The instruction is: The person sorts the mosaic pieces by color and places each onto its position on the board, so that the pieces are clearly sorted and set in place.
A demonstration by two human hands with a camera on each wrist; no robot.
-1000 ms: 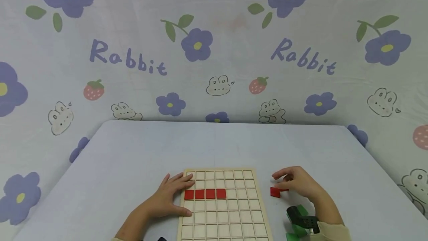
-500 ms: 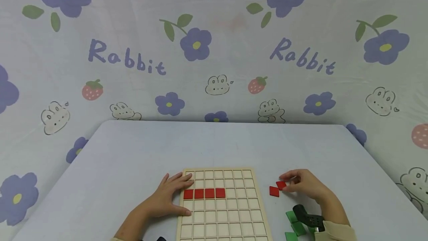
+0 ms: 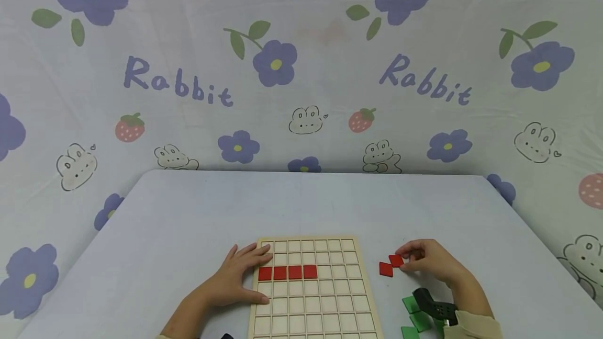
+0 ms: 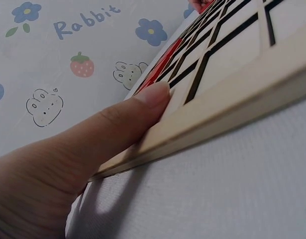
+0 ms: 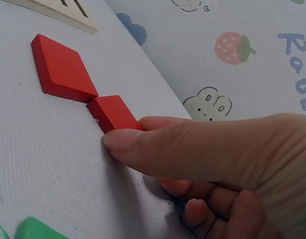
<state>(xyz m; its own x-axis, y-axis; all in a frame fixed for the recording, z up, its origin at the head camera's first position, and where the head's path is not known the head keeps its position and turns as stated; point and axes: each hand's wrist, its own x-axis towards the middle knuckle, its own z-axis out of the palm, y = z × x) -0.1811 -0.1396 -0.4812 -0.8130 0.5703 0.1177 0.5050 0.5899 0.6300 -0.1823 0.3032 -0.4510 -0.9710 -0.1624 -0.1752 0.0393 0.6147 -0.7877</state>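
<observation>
A wooden grid board (image 3: 312, 305) lies flat on the table, with several red square tiles (image 3: 287, 272) in a row in its third row from the back. My left hand (image 3: 234, 276) rests on the board's left edge, fingers spread; in the left wrist view its thumb (image 4: 128, 117) presses on the rim. To the right of the board, my right hand (image 3: 433, 260) pinches a red tile (image 5: 115, 113) between thumb and fingertips. A corner of that tile meets another red tile (image 5: 63, 69) lying flat on the table.
Several green tiles (image 3: 420, 321) lie near the right wrist, partly hidden by the black wrist camera (image 3: 435, 307). The white table (image 3: 301, 203) runs back to a patterned cloth (image 3: 264, 103) with flowers and rabbits.
My right hand has moved slightly right and now pinches the red tile, which it mostly covered a second ago. The left hand has stayed on the board.
</observation>
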